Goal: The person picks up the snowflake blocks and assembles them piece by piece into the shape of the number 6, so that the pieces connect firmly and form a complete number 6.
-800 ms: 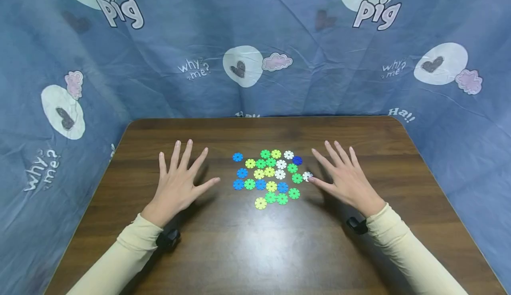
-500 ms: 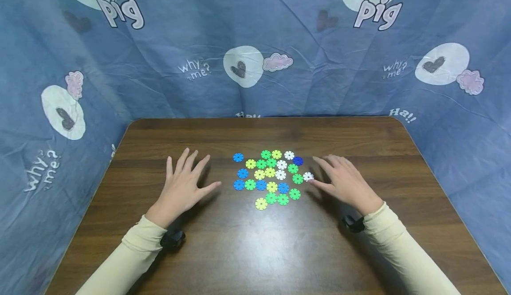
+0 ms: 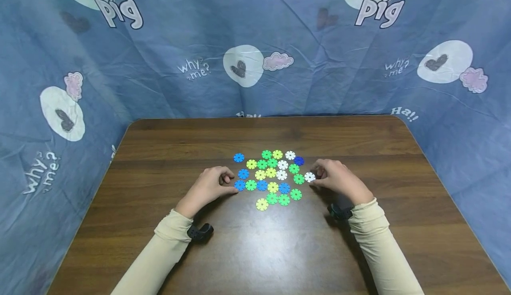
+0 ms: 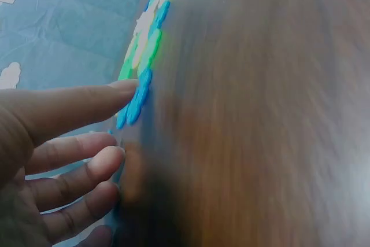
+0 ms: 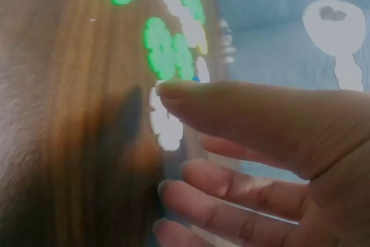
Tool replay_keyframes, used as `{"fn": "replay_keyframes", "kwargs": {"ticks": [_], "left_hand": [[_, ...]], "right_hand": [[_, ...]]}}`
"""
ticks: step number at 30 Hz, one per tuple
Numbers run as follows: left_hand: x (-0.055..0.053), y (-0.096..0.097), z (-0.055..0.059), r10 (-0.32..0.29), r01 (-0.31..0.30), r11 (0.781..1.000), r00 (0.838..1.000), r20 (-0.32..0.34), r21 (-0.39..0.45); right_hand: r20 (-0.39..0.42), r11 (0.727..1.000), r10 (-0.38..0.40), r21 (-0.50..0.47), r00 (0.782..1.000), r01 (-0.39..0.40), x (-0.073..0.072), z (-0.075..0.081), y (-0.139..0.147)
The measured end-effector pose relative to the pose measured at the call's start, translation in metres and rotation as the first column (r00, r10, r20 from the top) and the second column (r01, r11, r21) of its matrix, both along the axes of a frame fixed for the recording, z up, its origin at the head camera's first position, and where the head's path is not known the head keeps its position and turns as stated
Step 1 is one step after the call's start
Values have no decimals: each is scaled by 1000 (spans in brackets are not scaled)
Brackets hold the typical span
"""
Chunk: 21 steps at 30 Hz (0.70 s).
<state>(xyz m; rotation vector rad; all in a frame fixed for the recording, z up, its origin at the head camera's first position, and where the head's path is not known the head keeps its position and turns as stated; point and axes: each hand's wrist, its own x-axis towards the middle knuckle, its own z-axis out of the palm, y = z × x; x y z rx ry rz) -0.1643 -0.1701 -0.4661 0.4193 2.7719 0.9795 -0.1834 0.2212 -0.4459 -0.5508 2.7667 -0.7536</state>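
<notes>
Your left hand [image 3: 207,187] is at the left edge of a group of flat, round plastic-looking discs with notched rims [image 3: 273,184], which lie on the brown wood-grain table [image 3: 159,144]. Its thumb tip is just beside a light-blue notched disc [image 3: 240,184] — in the left wrist view the tip covers a part of this disc, but you cannot tell surely whether they touch. The other fingers are bent loosely, and the grip is released, with nothing held in it.

Your right hand [image 3: 339,178] is at the opposite edge of the group. A white notched disc [image 3: 309,177] lies flat between its fingertips and a green notched disc [image 3: 299,179]. The thumb overlaps the white disc in the right wrist view; contact is not certain there. This grip is also released — its fingers are curved in a relaxed way and do not close around the disc.

Between your hands are more green, yellow, white and light-blue discs. The dark-blue notched disc [image 3: 299,161] lies at the upper right of the group, and a yellow notched disc [image 3: 261,204] is the nearest to you. You wear cream-coloured sleeves [image 3: 383,250]. Behind the table hangs a blue printed cloth [image 3: 255,100].
</notes>
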Motion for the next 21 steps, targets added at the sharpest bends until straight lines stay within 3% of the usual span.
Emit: {"fn": "replay_keyframes", "kwargs": {"ticks": [8, 21], "left_hand": [[-6, 13, -6, 12, -12, 999, 1000, 9, 39], [-8, 10, -8, 20, -20, 994, 1000, 5, 105]], "right_hand": [[90, 997, -8, -78, 996, 15, -8, -9, 5], [121, 990, 12, -141, 993, 6, -13, -15, 5]]}}
